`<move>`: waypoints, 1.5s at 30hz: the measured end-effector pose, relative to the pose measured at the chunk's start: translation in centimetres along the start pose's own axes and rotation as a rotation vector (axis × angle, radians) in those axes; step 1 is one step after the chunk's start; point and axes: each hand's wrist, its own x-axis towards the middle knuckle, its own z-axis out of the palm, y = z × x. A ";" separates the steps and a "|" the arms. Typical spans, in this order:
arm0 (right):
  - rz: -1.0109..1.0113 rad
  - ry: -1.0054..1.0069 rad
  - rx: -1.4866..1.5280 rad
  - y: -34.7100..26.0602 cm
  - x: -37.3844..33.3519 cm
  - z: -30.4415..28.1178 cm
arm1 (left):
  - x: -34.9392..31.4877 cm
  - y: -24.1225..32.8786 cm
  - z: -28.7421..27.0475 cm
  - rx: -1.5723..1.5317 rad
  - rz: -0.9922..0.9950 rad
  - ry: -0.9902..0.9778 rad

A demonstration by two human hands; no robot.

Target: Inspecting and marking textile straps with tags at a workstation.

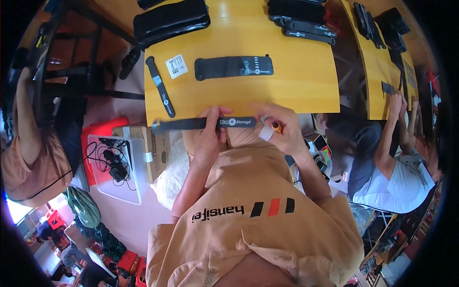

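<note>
Yellow table [306, 86]: filling the upper centre
Dark stack [171, 23]: lying at the top, left of centre
Right hand [284, 129]: curling round an orange item [276, 126], right of centre
Wide strap [234, 67]: lying flat, upper centre
Left hand [208, 136]: gripping the held strap [237, 122], left of centre
Held strap: stretching sideways, mid-frame
Narrow strap [160, 86]: slanting, upper left
White label [177, 66]: lying beside it

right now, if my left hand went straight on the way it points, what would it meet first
Most likely the wide strap lying on the table ahead of your left hand; height is hard to judge, so it could pass above.
</note>
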 end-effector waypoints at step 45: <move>0.381 0.541 0.065 11.3 5.1 -4.0 | 11.0 1.1 -5.7 0.369 0.202 0.123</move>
